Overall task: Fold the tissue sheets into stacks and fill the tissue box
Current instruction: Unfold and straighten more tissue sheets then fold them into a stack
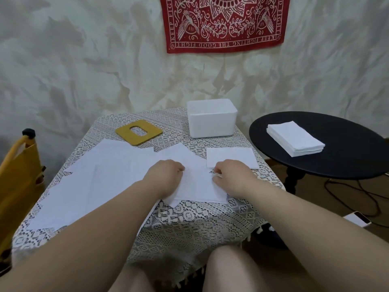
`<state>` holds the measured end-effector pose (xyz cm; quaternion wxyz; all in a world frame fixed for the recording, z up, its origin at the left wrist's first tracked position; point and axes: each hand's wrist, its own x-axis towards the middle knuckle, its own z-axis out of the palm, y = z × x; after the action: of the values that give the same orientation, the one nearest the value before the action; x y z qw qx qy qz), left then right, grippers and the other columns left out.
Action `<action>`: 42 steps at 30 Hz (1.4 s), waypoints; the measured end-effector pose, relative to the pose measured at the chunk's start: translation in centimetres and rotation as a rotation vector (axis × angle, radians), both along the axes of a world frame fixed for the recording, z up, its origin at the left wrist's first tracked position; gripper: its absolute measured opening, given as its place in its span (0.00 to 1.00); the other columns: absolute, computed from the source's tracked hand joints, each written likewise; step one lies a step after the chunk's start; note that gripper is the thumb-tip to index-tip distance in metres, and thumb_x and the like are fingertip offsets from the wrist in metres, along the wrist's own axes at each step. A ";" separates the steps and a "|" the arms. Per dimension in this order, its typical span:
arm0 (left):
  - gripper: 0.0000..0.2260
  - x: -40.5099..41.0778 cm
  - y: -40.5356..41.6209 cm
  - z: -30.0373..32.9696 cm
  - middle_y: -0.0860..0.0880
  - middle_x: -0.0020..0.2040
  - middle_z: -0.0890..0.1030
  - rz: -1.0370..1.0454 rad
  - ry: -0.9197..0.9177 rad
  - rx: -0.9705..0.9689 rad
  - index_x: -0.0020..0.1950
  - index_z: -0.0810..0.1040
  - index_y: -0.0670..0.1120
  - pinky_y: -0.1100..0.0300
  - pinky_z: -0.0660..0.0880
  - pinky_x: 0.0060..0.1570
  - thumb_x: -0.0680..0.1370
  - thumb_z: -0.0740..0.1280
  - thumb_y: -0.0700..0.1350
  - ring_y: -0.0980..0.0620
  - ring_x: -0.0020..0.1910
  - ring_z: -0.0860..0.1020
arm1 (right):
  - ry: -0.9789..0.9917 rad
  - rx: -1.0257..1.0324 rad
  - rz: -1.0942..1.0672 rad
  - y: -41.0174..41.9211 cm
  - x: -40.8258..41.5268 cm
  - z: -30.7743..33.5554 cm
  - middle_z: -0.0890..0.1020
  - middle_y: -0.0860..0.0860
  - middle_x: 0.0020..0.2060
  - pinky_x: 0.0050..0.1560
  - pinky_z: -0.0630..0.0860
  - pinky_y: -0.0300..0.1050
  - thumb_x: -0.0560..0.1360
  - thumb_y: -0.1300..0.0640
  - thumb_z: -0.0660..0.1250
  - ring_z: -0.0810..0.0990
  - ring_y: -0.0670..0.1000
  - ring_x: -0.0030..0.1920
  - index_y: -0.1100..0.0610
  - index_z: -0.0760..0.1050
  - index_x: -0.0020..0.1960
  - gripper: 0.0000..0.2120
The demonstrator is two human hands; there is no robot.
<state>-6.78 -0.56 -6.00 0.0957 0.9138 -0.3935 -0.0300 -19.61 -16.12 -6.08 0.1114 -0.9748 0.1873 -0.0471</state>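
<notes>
A square table under a cream lace tablecloth (189,224) carries the work, with a round black side table (341,157) standing just off its right edge. Loose white tissue sheets (88,182) overlap across the table's left half and middle. An open white rectangular plastic tissue box (212,119) sits at the far edge, right of centre, and its flat mustard-yellow lid with an oval slot (139,132) lies to its left. A tall stack of folded white tissues (295,139) rests on the side table; a thin folded white tissue (231,157) lies near the right edge. The left hand (166,175) and right hand (229,175), fingers curled, pinch a white tissue sheet (200,186) at the centre.
</notes>
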 end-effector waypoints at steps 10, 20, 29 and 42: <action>0.14 0.3 0.4 1.1 0.52 0.57 0.79 0.009 0.045 -0.003 0.61 0.76 0.51 0.61 0.71 0.51 0.75 0.64 0.46 0.52 0.53 0.75 | 0.072 0.044 -0.015 0.3 0.8 1.0 0.80 0.53 0.50 0.51 0.75 0.47 0.72 0.56 0.65 0.77 0.54 0.51 0.59 0.78 0.50 0.10; 0.13 -0.6 1.7 3.2 0.51 0.51 0.76 -0.058 0.104 -0.154 0.59 0.77 0.50 0.63 0.69 0.49 0.75 0.66 0.42 0.53 0.53 0.75 | -0.018 0.251 0.034 1.3 0.1 2.7 0.76 0.48 0.45 0.44 0.68 0.42 0.72 0.49 0.69 0.75 0.52 0.49 0.52 0.76 0.50 0.09; 0.12 -1.0 2.4 5.1 0.47 0.46 0.83 -0.033 0.205 -0.265 0.49 0.82 0.47 0.58 0.71 0.43 0.79 0.62 0.52 0.51 0.42 0.77 | -0.137 0.255 0.068 1.8 -0.5 4.5 0.77 0.49 0.36 0.34 0.65 0.39 0.73 0.55 0.67 0.73 0.50 0.40 0.52 0.76 0.38 0.05; 0.03 -1.6 2.8 5.7 0.53 0.42 0.81 -0.086 0.171 -0.383 0.45 0.80 0.49 0.60 0.74 0.45 0.77 0.68 0.45 0.54 0.43 0.78 | -0.255 0.359 0.045 0.9 -1.4 5.1 0.83 0.51 0.41 0.46 0.73 0.46 0.75 0.54 0.66 0.80 0.53 0.45 0.56 0.81 0.43 0.07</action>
<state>-8.38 2.27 -0.28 0.2995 0.8555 -0.4209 -0.0362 -20.99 -15.22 -1.00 0.3072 -0.9293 0.1553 -0.1335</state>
